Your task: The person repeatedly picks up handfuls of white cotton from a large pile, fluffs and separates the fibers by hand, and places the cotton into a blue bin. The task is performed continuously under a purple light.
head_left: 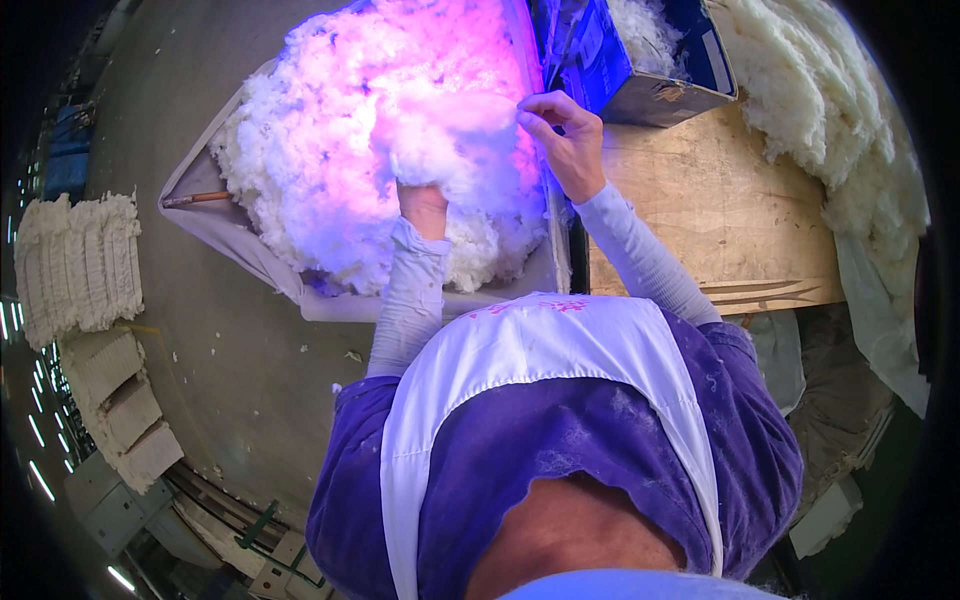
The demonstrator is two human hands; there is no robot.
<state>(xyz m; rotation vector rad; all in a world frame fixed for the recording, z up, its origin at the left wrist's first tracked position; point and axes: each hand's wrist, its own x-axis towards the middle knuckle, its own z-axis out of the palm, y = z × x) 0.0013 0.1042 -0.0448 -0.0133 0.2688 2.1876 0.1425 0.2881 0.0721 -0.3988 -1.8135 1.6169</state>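
A large heap of loose white cotton-like fluff (300,150) fills a cloth-lined bin (240,245) in front of me, tinted pink and violet by coloured light. My left hand (424,208) reaches over the heap and holds up a smoother clump of fluff (440,145), which covers its fingers. To the right of that clump, my right hand (572,145) is raised by the bin's right side, thumb and forefinger pinched together. Whatever sits between those fingertips is too small to make out.
A blue box (645,95) with white fluff inside stands on a wooden board (720,200) at the right. More cream fluff (820,90) is piled beyond it. Stacked white fibre slabs (80,260) stand on the left. A brown rod (198,199) lies in the bin's left corner.
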